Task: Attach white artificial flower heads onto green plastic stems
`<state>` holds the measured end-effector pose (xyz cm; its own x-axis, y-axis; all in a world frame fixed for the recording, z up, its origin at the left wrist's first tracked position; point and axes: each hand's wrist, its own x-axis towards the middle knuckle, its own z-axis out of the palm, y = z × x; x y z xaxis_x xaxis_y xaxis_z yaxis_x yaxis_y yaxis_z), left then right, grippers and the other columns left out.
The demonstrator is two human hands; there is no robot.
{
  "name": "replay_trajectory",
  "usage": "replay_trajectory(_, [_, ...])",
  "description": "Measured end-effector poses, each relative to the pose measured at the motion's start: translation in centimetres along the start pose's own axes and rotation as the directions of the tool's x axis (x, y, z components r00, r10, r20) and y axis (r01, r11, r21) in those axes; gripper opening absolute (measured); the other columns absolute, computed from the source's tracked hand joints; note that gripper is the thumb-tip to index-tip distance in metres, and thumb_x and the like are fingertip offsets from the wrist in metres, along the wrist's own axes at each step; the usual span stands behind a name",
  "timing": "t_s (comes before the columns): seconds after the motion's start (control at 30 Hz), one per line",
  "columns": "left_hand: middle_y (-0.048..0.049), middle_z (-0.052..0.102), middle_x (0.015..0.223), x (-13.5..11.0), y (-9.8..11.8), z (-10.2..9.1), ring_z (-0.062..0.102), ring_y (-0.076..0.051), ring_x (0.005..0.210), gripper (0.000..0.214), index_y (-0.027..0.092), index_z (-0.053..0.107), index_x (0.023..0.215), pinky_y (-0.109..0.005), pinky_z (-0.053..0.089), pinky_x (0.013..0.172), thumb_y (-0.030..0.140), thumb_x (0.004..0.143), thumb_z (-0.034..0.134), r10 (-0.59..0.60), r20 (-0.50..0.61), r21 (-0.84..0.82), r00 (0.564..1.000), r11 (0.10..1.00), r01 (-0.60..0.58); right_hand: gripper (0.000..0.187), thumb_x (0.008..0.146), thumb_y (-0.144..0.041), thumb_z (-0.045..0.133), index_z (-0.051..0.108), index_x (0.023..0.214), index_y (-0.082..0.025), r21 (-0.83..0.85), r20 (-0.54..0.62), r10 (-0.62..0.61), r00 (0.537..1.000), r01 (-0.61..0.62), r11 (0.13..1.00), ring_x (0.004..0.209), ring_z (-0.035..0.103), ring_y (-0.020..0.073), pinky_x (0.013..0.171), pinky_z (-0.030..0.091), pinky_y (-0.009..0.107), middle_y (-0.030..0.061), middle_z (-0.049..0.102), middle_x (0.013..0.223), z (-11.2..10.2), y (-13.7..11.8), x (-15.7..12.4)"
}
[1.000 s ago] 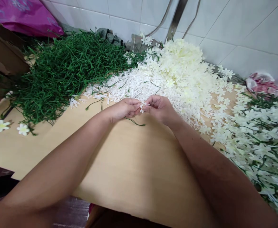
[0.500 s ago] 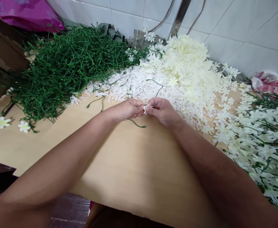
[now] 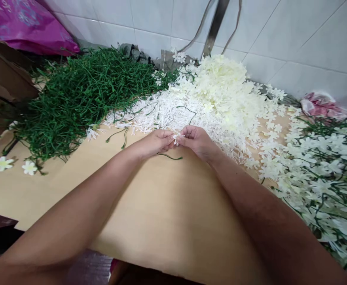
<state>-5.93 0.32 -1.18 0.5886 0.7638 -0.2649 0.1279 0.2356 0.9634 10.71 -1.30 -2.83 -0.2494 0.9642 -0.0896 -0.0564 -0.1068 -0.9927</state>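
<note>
Close together above the brown cardboard, both hands meet at a small white artificial flower (image 3: 177, 138). My left hand (image 3: 160, 143) is closed, its thumb and fingers pinching the flower from the left. A green plastic stem (image 3: 171, 157) comes out from under this hand, its free end pointing right. My right hand (image 3: 195, 141) is closed too, thumb and index finger pinched at the flower's right side on a thin white piece. The fingers cover most of that piece and the joint of flower and stem.
Behind my hands lies a heap of thin white strands (image 3: 173, 109), with green stems (image 3: 96, 87) piled left and pale petals (image 3: 223, 87) right. Assembled flowers (image 3: 324, 170) crowd the right side. Two loose flowers (image 3: 2, 163) rest at left on the cardboard (image 3: 149, 213).
The view has tilted up and shifted slightly, so the scene sits lower. The flower between my fingers now shows its petals more openly; both hands keep their pinch.
</note>
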Motion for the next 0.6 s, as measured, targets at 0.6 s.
replay_trajectory(0.6, [-0.0005, 0.052, 0.053, 0.6, 0.3, 0.2, 0.045, -0.008, 0.048, 0.048, 0.015, 0.054, 0.061, -0.02, 0.031, 0.045, 0.061, 0.073, 0.058, 0.123, -0.297, -0.059, 0.947, 0.987, -0.146, 0.034, 0.063, -0.036, 0.076, 0.048, 0.069, -0.018, -0.062, -0.029, -0.203, 0.979, 0.201, 0.978, 0.056, 0.054, 0.0067, 0.057, 0.046, 0.023, -0.0056, 0.053, 0.06, -0.3, -2.5, 0.1])
